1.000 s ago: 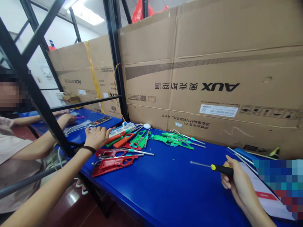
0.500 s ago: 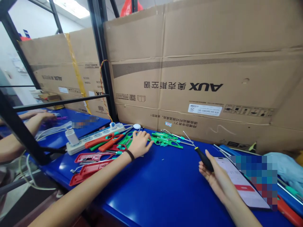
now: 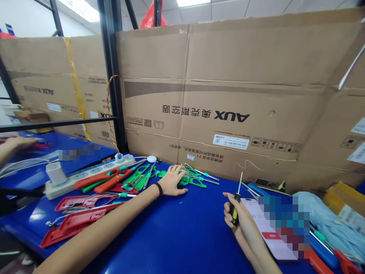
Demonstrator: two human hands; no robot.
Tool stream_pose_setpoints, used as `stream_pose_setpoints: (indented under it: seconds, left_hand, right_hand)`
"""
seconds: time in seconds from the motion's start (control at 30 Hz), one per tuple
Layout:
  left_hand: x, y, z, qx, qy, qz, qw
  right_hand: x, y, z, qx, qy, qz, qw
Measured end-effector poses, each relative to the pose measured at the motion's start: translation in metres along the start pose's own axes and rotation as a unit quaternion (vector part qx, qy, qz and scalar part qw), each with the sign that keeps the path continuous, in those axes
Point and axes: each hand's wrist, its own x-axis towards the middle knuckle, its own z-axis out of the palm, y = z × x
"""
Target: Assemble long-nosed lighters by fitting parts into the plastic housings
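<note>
My left hand (image 3: 172, 181) reaches out over a pile of green lighter casings (image 3: 196, 182) by the cardboard. Its thumb is stretched apart and its fingers lie across the green pieces, hiding part of them. My right hand (image 3: 238, 217) is closed around the black and yellow handle of a screwdriver (image 3: 236, 205), whose shaft points up. More green casing parts (image 3: 137, 179) with thin metal rods lie left of my left hand. Under my left forearm are red casing halves (image 3: 75, 222), and orange long-nosed lighters (image 3: 114, 180) rest beside them.
A white power strip (image 3: 91, 173) with a plug runs along the left. A phone (image 3: 270, 236) lies by my right wrist, near blue and orange lighters and a light-blue bag (image 3: 316, 213). Cardboard (image 3: 228, 57) stands behind the blue table (image 3: 176, 236). Another person's hand (image 3: 21, 144) is far left.
My left hand has come down onto the green casings, its fingers now reaching over them. The screwdriver in my right hand has turned more upright. The view has swung right.
</note>
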Motion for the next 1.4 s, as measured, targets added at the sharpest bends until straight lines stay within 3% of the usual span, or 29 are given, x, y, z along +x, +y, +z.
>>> stream_pose_setpoints:
  seconds: [0.17,0.53,0.67,0.8,0.9,1.2,1.4]
  left_hand:
    - [-0.002,0.011,0.006,-0.019,-0.029,0.022,0.999]
    - [-0.030,0.011,-0.013,-0.060,-0.040,0.042,0.997]
    - [-0.041,0.017,-0.029,-0.079,0.003,0.018,0.997]
    - [-0.053,0.028,-0.041,-0.117,-0.062,0.035,0.991]
    - [-0.059,0.034,-0.036,-0.131,-0.087,0.034,0.987]
    - [-0.052,0.041,-0.024,-0.125,-0.069,-0.004,0.990]
    - [-0.043,0.046,-0.014,-0.128,-0.103,0.073,0.984]
  right_hand:
    - [-0.001,0.000,0.002,-0.013,0.002,0.013,1.000]
    - [-0.008,-0.005,0.008,-0.030,0.007,-0.005,1.000]
    - [-0.008,-0.004,0.007,-0.032,-0.005,0.006,0.999]
    - [-0.008,-0.001,0.007,-0.045,-0.001,0.015,0.999]
    - [-0.010,0.000,0.009,-0.061,-0.007,0.019,0.998]
    - [-0.007,0.005,0.007,-0.104,0.003,0.014,0.994]
    - [-0.010,0.003,0.011,-0.129,0.010,0.003,0.992]
